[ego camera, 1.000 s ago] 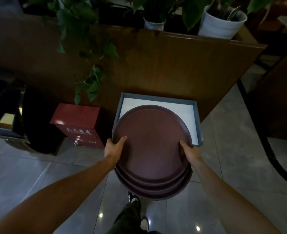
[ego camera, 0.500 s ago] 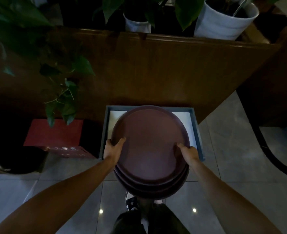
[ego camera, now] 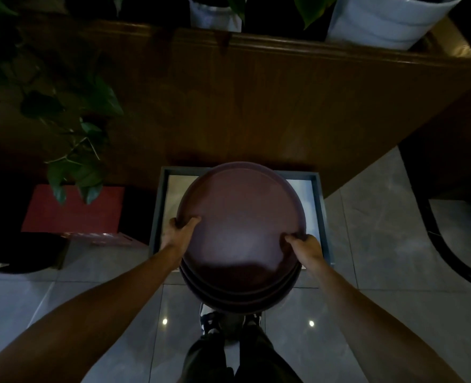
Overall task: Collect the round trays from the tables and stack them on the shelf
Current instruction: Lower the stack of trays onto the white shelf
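Maroon trays (ego camera: 239, 225), stacked, are gripped by my left hand (ego camera: 177, 234) at nine o'clock, right hand (ego camera: 306, 248) at three; shelving remains.

I count three round trays (ego camera: 239, 217) in one stack, going by the three rims showing at its near edge. Two hands are on that stack: my left grip (ego camera: 177, 236) and my right grip (ego camera: 306, 248). One grey rectangular shelf tray (ego camera: 322, 217) sits under it. Two white plant pots stand above the wooden panel, one small (ego camera: 215, 17) and one large (ego camera: 389, 20). One red box (ego camera: 71, 214) is at the left, and I see two shoes (ego camera: 209, 322) on the floor
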